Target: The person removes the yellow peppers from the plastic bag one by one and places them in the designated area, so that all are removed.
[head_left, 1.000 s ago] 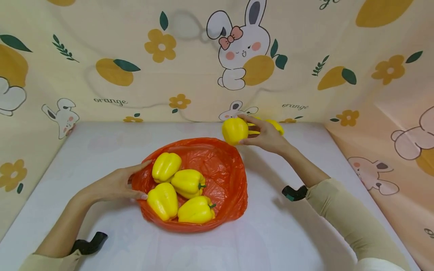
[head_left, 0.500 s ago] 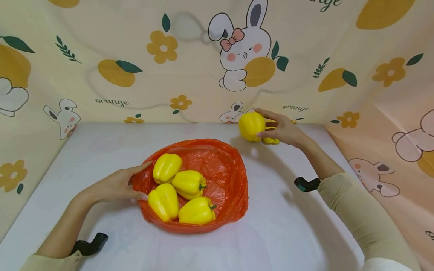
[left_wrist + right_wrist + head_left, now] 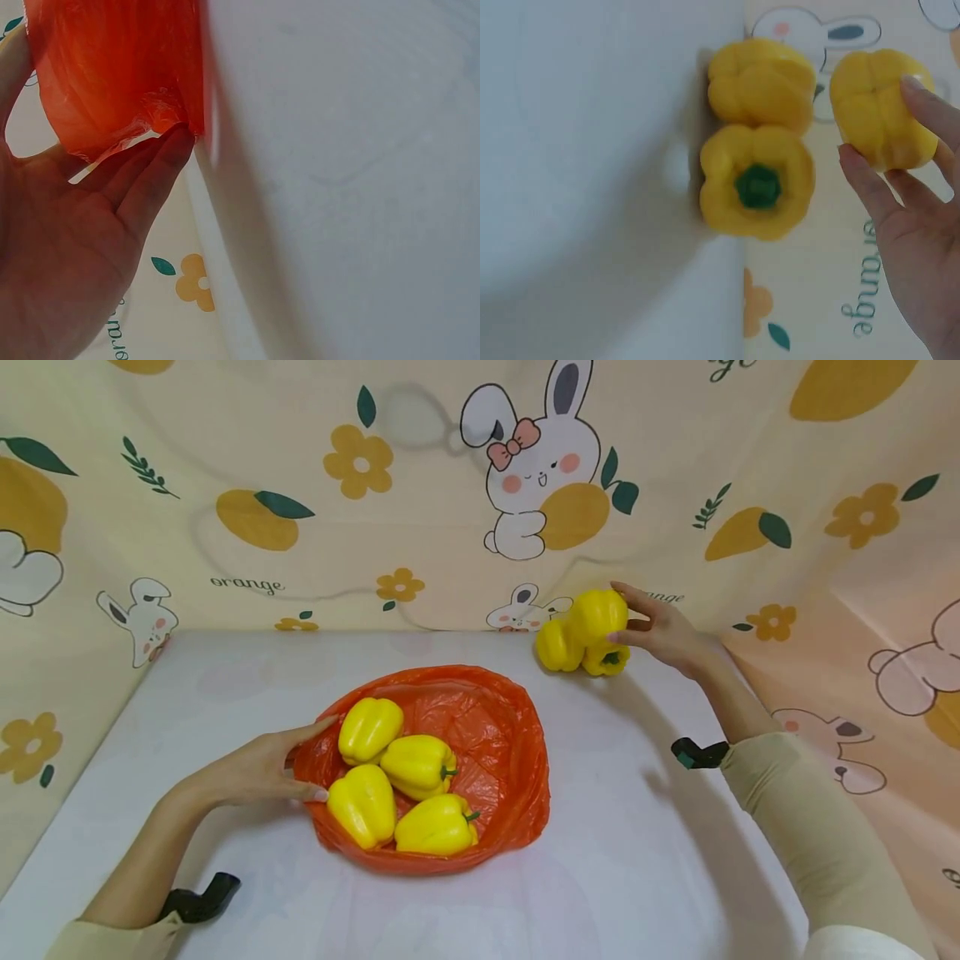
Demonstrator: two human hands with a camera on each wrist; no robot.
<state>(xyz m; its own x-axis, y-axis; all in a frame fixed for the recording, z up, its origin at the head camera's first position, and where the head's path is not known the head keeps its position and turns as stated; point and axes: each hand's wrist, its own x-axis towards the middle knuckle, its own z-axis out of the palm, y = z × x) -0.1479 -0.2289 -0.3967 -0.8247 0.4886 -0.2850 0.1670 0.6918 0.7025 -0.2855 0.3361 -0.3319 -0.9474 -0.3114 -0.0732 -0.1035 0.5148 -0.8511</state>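
Observation:
My right hand (image 3: 662,631) holds a yellow bell pepper (image 3: 600,617) between thumb and fingers. Two other bell peppers stand on the table just below and beside it, one (image 3: 558,646) to the left and one (image 3: 757,184) whose green stem faces the right wrist camera. The held pepper (image 3: 883,105) is raised off the table in the right wrist view. At the left, my left hand (image 3: 251,770) grips the rim of a red plastic bag (image 3: 517,760), its fingers (image 3: 154,176) against the outside. Several yellow bell peppers (image 3: 417,767) lie inside the wide-mouthed bag, mostly toward its left.
The white table (image 3: 622,860) carries the bag near its middle and the peppers at its back right edge. A cloth (image 3: 420,460) printed with rabbits, flowers and oranges rises behind and along both sides.
My right hand has moved right and slightly up with its pepper, away from the bag. The two peppers at the back now show beneath it. My left hand and the bag stay put.

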